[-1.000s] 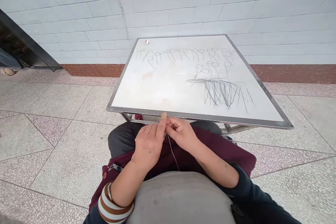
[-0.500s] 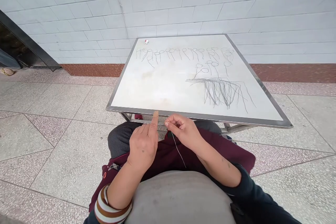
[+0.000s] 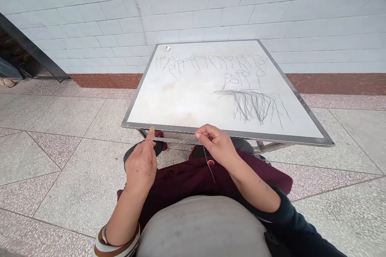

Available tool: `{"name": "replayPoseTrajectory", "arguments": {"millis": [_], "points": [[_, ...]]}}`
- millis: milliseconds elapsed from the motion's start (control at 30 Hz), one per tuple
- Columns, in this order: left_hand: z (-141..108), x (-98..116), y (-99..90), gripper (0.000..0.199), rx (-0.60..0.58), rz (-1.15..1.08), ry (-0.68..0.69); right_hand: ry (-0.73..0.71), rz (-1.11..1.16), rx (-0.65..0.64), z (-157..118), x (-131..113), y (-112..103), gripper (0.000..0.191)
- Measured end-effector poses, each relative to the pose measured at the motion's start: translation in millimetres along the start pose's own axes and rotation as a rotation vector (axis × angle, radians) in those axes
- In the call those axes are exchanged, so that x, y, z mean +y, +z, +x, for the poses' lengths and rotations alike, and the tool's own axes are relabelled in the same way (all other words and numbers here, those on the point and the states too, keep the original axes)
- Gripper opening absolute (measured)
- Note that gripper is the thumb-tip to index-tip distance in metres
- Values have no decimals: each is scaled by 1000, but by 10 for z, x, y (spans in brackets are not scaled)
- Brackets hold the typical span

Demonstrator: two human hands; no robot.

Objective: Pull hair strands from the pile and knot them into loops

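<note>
Right-hand grip [image 3: 218, 143] pinching thread [image 3: 209, 166], thin, whitish, gently curved, dangling loose

Light was bright, even; soft glare washed the tabletop [image 3: 181, 102]; doorway [image 3: 18, 54] sat dark; wall tiles [image 3: 340, 20] looked stretched near edges.

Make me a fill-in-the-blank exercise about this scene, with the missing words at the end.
Of the left hand and the right hand, a pale thread hangs below the ____ one.
The round button on the maroon cloth is ____.
The small red-and-white object sits by the white tabletop's far ____ corner.
The bunched dark strands lie on its ____ half.

Missing words: right; red; left; right.
</note>
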State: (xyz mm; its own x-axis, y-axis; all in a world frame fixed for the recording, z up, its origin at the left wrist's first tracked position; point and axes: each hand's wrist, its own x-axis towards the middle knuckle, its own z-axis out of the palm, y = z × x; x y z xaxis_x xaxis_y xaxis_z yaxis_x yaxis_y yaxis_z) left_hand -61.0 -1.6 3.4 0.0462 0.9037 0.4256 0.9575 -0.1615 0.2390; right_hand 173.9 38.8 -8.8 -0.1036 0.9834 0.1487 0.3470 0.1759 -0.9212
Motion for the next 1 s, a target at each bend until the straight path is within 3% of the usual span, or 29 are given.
{"name": "replayPoseTrajectory", "arguments": {"millis": [67, 167, 267, 367, 667, 1000], "points": [[33, -29, -63, 53, -15, -78, -106, 7, 17, -2, 4, -12, -16, 12], [80, 14, -128, 49, -99, -373, -213, -25, 28, -60, -5, -46, -2, 11], [120, 151, -124, 48, -229, -735, -223, -89, -19, -113, -28, -100, 49, 11], [152, 302, -72, 48, -344, -937, -201, -144, -85, -145, -50, -143, 85, 10], [180, 427, -16, 49, -422, -1124, -337, -337, -217, -203, -57, -98, 66, 14], [185, 443, -7, 50, -448, -1165, -344, -352, -174, -197, -60, -57, 65, 13]]}}
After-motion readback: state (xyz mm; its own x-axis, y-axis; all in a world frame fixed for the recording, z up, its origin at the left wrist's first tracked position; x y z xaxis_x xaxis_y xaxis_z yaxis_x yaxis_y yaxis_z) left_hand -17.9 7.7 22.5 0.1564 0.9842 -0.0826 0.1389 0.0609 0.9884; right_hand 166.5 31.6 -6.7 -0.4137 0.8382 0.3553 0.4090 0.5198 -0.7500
